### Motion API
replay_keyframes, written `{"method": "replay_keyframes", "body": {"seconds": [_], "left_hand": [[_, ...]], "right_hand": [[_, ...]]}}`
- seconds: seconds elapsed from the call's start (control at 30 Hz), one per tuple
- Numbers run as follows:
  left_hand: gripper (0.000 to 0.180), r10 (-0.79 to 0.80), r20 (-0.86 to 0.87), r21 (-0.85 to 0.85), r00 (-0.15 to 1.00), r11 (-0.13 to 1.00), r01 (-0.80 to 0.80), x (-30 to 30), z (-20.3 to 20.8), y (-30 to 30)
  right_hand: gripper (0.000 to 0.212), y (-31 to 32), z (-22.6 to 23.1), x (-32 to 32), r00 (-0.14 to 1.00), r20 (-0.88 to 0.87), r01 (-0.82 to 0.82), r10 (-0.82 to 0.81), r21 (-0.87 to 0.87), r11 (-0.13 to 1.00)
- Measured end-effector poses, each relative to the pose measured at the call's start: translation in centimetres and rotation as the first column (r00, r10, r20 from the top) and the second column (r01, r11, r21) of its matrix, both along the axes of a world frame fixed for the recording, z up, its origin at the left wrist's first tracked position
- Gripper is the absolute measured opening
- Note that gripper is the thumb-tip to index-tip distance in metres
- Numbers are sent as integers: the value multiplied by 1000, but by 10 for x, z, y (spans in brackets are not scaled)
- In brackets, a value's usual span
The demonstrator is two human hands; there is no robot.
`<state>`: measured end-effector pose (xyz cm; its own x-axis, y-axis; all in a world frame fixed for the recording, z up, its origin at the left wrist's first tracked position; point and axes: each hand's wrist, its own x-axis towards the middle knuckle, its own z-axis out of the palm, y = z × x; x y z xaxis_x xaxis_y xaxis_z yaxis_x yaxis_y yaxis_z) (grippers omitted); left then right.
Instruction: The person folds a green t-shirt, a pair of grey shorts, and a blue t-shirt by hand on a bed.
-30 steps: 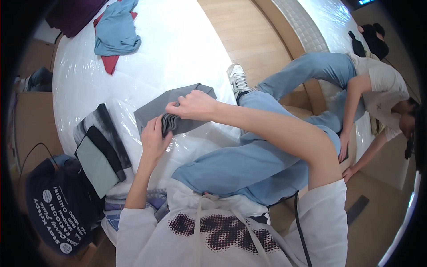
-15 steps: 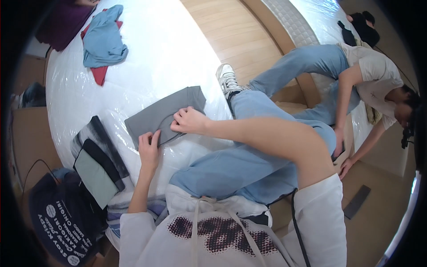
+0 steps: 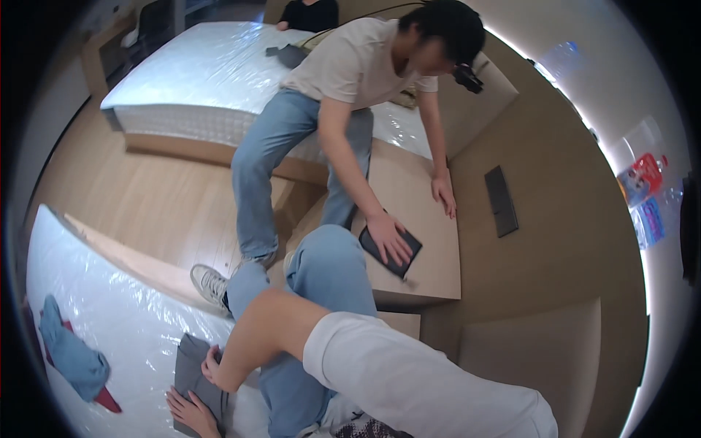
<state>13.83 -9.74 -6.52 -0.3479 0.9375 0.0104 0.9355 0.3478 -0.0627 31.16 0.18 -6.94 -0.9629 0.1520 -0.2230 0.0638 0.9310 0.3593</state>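
Grey cloth (image 3: 191,365) lies on the plastic-wrapped mattress (image 3: 146,321), head view. L hand (image 3: 194,413) is splayed flat on cloth; R hand (image 3: 212,367) curls at cloth's edge, can't tell if pinching. Best: press evenly, smooth outward, keep edges aligned w/o creases.

Left fingers (image 3: 179,404) spread — right fingers (image 3: 209,364) curled, elbow (image 3: 269,303) bent.

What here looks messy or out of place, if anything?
The blue garment lies rumpled over a red garment, at left on the plastic-covered mattress; it looks untidy compared with the flatter grey cloth under the left hand. Nothing looks spilled.
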Motion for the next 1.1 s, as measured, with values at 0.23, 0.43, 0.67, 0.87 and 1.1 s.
{"method": "replay_keyframes", "body": {"seconds": [0.23, 0.43, 0.67, 0.87, 1.1], "left_hand": [[55, 90, 20, -13, 996, 996, -90, 15, -7, -18], [79, 329, 144, 301, 933, 884, -358, 18, -64, -59], [53, 166, 948, -307, -272, 242, -920, 20, -58, -160], [49, -235, 821, -462, -520, 260, -848, 46, -37, -138], [42, -377, 704, -531, -602, 283, -798, 31, -39, -106]], "right_hand": [[30, 61, 38, -16, 987, -42, 84, -154, -684, 724], [21, 72, -41, -18, 874, -109, 248, -473, -736, 629], [35, 42, -20, -53, 900, 317, 433, -298, -722, 540], [33, 24, 3, -72, 900, 406, 407, -161, -648, 644], [31, 24, 8, -69, 895, 417, 397, -160, -577, 714]]}}
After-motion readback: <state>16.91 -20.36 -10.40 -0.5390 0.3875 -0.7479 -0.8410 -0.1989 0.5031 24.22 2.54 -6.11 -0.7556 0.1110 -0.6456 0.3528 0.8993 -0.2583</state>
